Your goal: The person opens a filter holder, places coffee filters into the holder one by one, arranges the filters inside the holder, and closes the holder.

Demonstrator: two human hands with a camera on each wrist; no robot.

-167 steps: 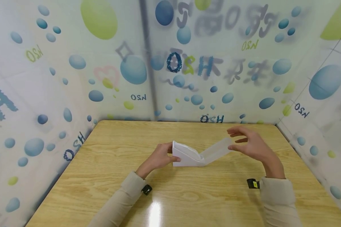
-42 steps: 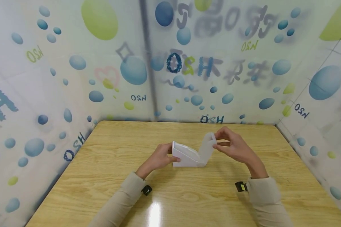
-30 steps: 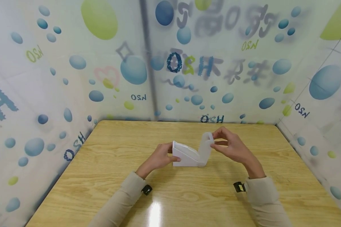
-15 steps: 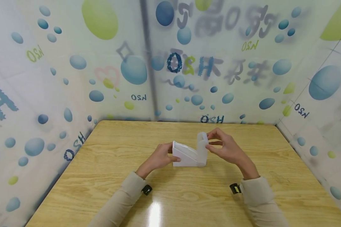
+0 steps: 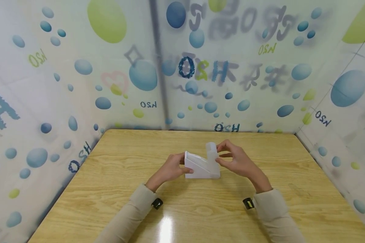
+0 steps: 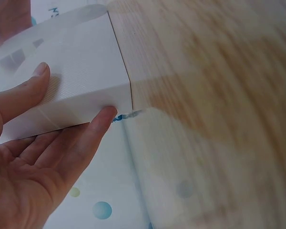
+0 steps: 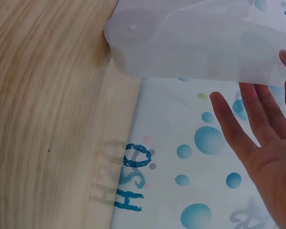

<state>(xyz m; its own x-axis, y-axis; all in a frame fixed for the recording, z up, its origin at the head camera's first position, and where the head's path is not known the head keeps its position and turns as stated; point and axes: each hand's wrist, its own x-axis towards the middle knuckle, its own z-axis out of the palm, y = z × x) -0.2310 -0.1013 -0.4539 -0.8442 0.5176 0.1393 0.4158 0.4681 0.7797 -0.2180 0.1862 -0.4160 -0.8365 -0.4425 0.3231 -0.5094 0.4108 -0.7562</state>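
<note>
A white plastic box [image 5: 197,169] with a slanted top stands on the table, mid-scene in the head view. Hinged at its right end, a translucent flip lid [image 5: 213,161] is raised and leans slightly left over the box. My left hand [image 5: 170,167] grips the box's left end; the left wrist view has the thumb on one side of the white box [image 6: 86,57] and the fingers along another. My right hand [image 5: 238,163] holds the lid near its free end, thumb and fingers on opposite sides of the lid [image 7: 195,52] in the right wrist view.
The light wooden table [image 5: 134,148] reaches back to a wall covering [image 5: 118,67] printed with blue and green dots. Side walls rise at left and right. A dark wrist strap [image 5: 248,203] sits by the right cuff and another [image 5: 157,203] by the left.
The lid has swung from low on the right, through upright, to a slight leftward lean. My right hand has moved left with it; left hand and box have stayed put.
</note>
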